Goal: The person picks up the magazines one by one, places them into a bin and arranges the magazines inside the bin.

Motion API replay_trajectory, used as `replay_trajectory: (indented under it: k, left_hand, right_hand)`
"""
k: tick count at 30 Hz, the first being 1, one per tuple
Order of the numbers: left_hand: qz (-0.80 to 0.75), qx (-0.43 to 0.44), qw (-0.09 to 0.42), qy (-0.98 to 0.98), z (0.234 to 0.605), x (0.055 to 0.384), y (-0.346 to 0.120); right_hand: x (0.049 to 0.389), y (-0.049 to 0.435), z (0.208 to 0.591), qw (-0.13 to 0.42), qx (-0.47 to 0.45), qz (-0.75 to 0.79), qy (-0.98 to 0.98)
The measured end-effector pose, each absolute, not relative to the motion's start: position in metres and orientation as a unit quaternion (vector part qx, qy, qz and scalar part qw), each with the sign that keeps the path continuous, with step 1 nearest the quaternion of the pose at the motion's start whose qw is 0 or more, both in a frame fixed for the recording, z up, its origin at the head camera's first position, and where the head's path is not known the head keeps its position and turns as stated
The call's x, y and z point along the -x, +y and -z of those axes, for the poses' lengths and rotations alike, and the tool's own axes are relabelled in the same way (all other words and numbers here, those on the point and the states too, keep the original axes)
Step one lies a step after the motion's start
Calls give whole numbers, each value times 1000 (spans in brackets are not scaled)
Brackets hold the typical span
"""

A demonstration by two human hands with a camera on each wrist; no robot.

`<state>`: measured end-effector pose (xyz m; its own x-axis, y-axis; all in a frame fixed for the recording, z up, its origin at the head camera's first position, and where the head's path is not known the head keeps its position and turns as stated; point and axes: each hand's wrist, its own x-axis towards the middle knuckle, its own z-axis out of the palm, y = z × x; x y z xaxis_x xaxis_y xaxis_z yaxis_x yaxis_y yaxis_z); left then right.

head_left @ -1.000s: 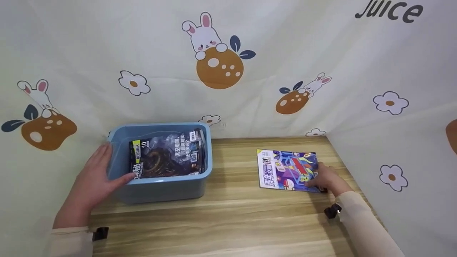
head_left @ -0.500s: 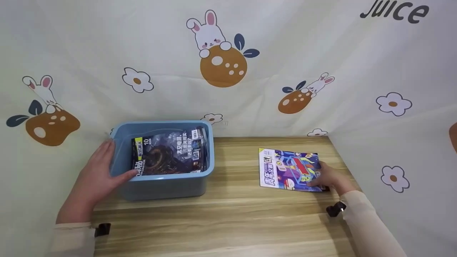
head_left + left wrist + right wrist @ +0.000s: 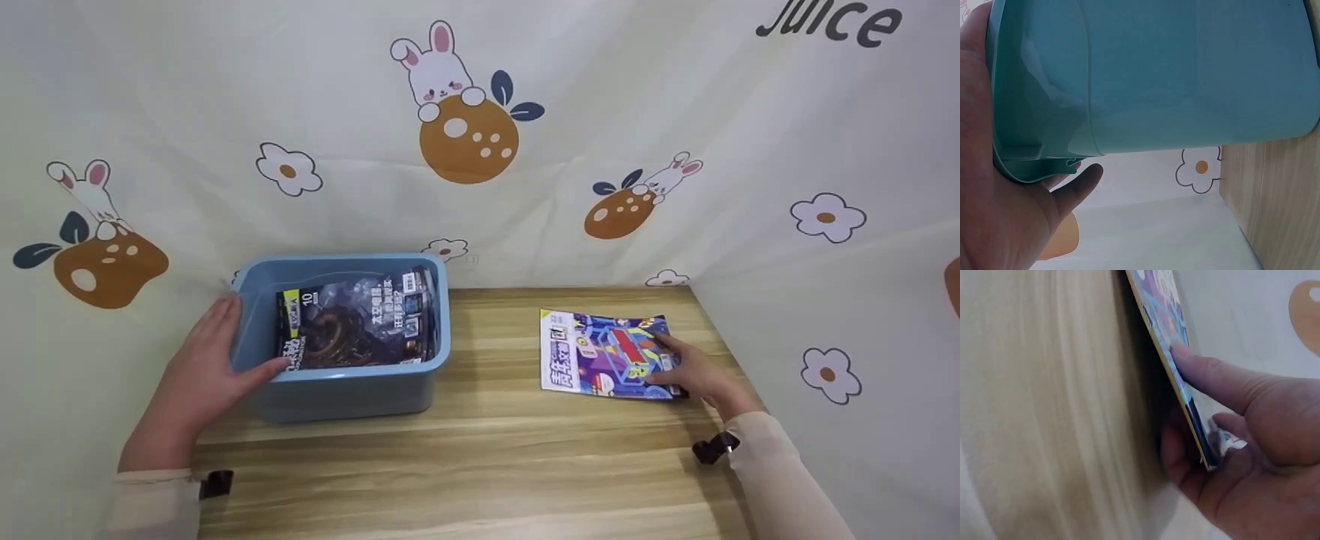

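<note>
A light-blue plastic storage bin (image 3: 345, 394) stands at the left of the table. My left hand (image 3: 202, 367) spans its near-left corner, thumb along the front rim and straight fingers against the left side. The left wrist view shows the palm at the rim of the bin (image 3: 1157, 73) and one finger pointing clear of the wall. At the right lies a colourful purple magazine (image 3: 600, 356). My right hand (image 3: 694, 375) pinches its right end, thumb on the cover. In the right wrist view, fingers curl under the magazine (image 3: 1176, 382), whose edge is tilted up from the table.
Dark-covered magazines (image 3: 360, 322) lie inside the bin, one uppermost. A pale curtain (image 3: 337, 217) printed with rabbits, oranges and flowers encloses the back and both sides. Wood-grain table top (image 3: 465, 465) stretches between the bin and the right hand.
My right hand has shifted its hold on the magazine, its fingers spreading further along the right edge. The magazine has moved slightly left. The left hand keeps its place on the bin.
</note>
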<state>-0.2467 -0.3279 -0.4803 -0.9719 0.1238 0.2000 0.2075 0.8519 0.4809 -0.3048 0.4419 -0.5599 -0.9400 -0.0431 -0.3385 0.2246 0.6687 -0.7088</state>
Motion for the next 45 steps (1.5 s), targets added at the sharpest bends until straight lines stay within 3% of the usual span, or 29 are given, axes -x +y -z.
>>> replay_trajectory:
  k: [9, 18, 37, 45]
  left_hand:
    - [260, 88, 81, -958, 479, 248, -328]
    - [263, 89, 89, -956, 480, 248, -330]
    - [263, 84, 77, -958, 480, 250, -326]
    - [261, 88, 89, -957, 481, 247, -328]
  right_hand:
    - [304, 455, 570, 147, -49, 464, 872]
    - [301, 450, 572, 162, -58, 619, 767]
    - [284, 418, 553, 166, -30, 669, 723]
    - [283, 388, 530, 119, -18, 698, 706]
